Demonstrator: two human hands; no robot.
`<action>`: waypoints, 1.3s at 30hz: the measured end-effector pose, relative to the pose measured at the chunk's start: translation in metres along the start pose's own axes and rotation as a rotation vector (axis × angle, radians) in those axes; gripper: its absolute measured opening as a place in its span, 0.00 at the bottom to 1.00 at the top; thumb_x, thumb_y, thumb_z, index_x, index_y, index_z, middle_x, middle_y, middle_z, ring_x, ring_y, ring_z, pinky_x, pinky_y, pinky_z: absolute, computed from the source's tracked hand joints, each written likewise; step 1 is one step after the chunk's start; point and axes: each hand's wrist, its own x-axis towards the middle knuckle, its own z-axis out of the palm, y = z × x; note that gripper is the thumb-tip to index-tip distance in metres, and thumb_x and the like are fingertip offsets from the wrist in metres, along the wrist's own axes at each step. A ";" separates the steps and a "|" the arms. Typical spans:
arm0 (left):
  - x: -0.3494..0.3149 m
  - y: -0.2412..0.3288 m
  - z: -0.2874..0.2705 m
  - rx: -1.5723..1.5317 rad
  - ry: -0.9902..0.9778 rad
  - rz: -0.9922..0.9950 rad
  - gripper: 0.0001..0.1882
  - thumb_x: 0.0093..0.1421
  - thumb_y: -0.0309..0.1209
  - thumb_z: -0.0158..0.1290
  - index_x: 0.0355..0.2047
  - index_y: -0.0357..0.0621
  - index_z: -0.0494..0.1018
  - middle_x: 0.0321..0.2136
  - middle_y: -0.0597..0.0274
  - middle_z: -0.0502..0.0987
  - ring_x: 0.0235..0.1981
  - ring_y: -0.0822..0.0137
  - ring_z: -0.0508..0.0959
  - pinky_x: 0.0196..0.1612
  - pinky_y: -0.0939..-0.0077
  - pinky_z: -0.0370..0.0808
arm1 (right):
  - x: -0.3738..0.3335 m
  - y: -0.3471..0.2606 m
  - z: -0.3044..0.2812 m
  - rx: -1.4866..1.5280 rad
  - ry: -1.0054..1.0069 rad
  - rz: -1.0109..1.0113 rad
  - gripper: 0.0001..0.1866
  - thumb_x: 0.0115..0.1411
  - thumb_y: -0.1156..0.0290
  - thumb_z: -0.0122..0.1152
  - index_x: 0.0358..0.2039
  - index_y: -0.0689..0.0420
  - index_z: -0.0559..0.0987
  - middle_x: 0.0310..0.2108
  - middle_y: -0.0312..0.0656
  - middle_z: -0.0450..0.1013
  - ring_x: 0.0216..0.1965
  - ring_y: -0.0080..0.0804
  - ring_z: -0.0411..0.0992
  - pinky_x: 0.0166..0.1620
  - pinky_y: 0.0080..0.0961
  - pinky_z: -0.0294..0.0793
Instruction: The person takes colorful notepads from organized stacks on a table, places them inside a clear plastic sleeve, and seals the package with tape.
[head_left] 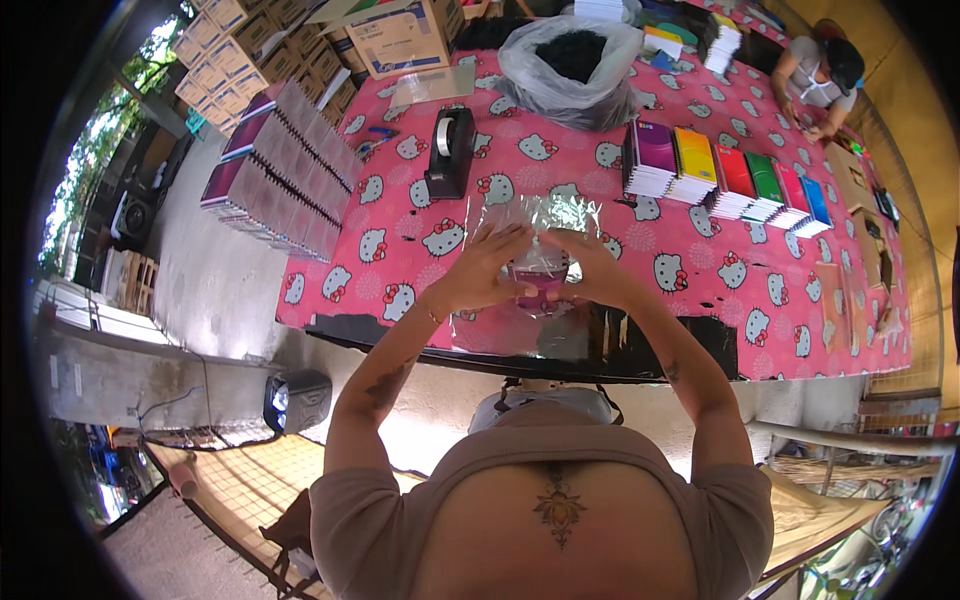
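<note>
A small purple-covered notebook [541,285], perhaps the top of a stack, lies near the table's front edge on a sheet of shiny clear plastic film [480,333]. My left hand [483,268] curves around its left side, thumb toward the near part of the cover. From the other side my right hand [592,270] grips it, fingers angled over the far end. The film spreads out beyond both hands and glints past the fingertips. Part of the notebook is hidden beneath my fingers. Just beyond the hands stands a black tape dispenser [450,160] with a clear roll.
Tall stacks of spiral notebooks [285,185] stand at the left. Shorter stacks of colourful notebooks [735,180] line up at the right. A plastic bag [570,75] with dark contents and cardboard boxes [405,38] are at the back. Another person [820,80] works at the far right.
</note>
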 end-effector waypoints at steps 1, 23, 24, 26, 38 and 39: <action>0.002 0.010 0.000 0.064 0.031 0.035 0.19 0.58 0.30 0.60 0.50 0.41 0.77 0.57 0.53 0.73 0.55 0.59 0.74 0.52 0.62 0.74 | -0.003 0.008 0.004 -0.050 0.019 -0.082 0.25 0.53 0.67 0.71 0.50 0.55 0.75 0.47 0.44 0.73 0.55 0.43 0.70 0.59 0.40 0.66; 0.028 -0.147 0.031 -0.369 0.242 -0.652 0.23 0.56 0.33 0.64 0.50 0.36 0.75 0.29 0.65 0.76 0.29 0.72 0.76 0.29 0.77 0.75 | 0.008 0.025 0.049 0.807 0.363 0.485 0.25 0.54 0.82 0.67 0.52 0.60 0.68 0.46 0.39 0.68 0.46 0.27 0.70 0.48 0.25 0.73; 0.010 -0.180 0.021 0.028 0.456 -0.716 0.21 0.57 0.33 0.64 0.49 0.36 0.76 0.26 0.65 0.75 0.25 0.73 0.75 0.25 0.77 0.75 | 0.010 0.019 0.058 0.828 0.352 0.480 0.25 0.54 0.83 0.66 0.52 0.60 0.69 0.46 0.39 0.68 0.46 0.27 0.70 0.48 0.25 0.73; -0.020 -0.223 0.007 -0.136 0.525 -0.912 0.14 0.54 0.32 0.64 0.36 0.34 0.79 0.24 0.59 0.78 0.23 0.65 0.77 0.32 0.69 0.78 | 0.013 0.010 0.062 0.843 0.332 0.477 0.24 0.55 0.82 0.66 0.51 0.60 0.69 0.44 0.39 0.68 0.45 0.27 0.70 0.46 0.23 0.74; -0.022 -0.197 0.023 -1.567 0.672 -0.882 0.06 0.58 0.31 0.61 0.31 0.43 0.77 0.22 0.67 0.75 0.23 0.70 0.76 0.27 0.78 0.75 | 0.004 0.015 0.043 0.794 0.362 0.539 0.21 0.57 0.80 0.65 0.50 0.56 0.70 0.37 0.34 0.68 0.39 0.20 0.67 0.40 0.19 0.70; -0.029 -0.201 0.020 -1.307 0.638 -0.938 0.06 0.58 0.31 0.61 0.31 0.42 0.77 0.23 0.65 0.76 0.23 0.68 0.77 0.27 0.76 0.76 | 0.005 0.012 0.044 0.781 0.347 0.544 0.21 0.58 0.80 0.65 0.50 0.56 0.70 0.38 0.34 0.68 0.39 0.20 0.67 0.40 0.20 0.69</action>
